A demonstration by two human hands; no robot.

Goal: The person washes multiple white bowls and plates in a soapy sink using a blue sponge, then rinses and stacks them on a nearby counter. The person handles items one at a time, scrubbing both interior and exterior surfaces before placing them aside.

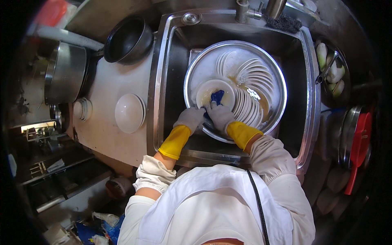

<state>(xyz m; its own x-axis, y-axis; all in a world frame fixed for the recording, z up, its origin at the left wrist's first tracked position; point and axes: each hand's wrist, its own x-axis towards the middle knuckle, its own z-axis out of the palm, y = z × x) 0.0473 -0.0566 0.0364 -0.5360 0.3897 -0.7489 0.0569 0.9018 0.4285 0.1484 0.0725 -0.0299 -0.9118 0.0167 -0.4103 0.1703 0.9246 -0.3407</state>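
A wide metal basin [191, 68] of soapy water sits in the sink, with many white plates [260, 78] leaning in curved rows inside it. In front of these rows is a white bowl [203, 96] with cloudy liquid in it. My right hand [220, 116], in a grey and yellow glove, is closed on a dark blue scrubbing cloth [217, 96] pressed into the bowl. My left hand [191, 119], gloved alike, curls its fingers at the bowl's near left rim. Its fingertips are partly hidden, and more dark blue shows between the hands.
A steel sink [167, 81] surrounds the basin, with a faucet [243, 11] and dark scouring pad [284, 23] behind. On the left counter stand white bowls [129, 113], small cups [83, 109], a black pot [128, 40] and a steel pot [66, 73]. Rightward are vegetables [335, 71] and a red-handled strainer [359, 141].
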